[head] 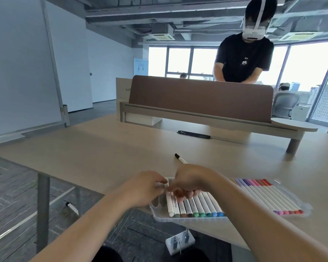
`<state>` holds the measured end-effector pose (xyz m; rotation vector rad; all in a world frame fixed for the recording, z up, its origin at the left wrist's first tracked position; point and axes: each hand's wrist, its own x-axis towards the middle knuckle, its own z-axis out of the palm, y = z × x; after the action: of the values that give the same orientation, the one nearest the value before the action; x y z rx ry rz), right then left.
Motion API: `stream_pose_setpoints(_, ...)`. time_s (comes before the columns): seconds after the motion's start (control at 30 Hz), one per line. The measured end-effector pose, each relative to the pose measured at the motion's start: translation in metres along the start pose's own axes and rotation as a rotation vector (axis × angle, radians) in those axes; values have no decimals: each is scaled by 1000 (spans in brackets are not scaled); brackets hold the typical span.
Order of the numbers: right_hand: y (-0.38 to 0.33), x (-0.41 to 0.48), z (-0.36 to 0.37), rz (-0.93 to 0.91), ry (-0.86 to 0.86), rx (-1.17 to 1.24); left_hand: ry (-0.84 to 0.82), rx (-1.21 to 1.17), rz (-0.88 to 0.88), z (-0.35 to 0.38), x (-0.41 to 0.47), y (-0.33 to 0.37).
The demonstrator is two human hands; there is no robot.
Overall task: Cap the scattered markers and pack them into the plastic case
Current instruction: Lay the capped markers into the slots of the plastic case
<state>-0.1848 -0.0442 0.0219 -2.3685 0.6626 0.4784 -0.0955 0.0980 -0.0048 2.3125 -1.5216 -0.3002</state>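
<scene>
The clear plastic case (187, 219) lies open at the table's near edge, one half overhanging it. That near half holds a row of capped white-barrelled markers (199, 207), with two empty slots at its left end. The other half (269, 197) also holds a full row. My right hand (189, 183) curls its fingers over the top ends of the leftmost markers and grips the white marker (170, 206). My left hand (146, 188) pinches the pale far-left corner of the case. A black-capped marker (181, 159) lies loose on the table beyond my hands.
The beige table (102, 148) carries a brown divider screen (201, 99) along its back, and a black cable slot (194, 134). A person in a headset stands behind the screen. A small white box (180, 242) sits on the floor under the table's edge.
</scene>
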Motion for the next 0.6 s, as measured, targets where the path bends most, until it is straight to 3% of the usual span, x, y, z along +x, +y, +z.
stream_pose_setpoints(0.33, 9, 11, 2, 15, 0, -84, -108, -160, 1, 10, 4, -11)
stream_pose_setpoints(0.6, -3, 12, -1, 65, -93, -198, -87, -48, 24, 13, 8, -14)
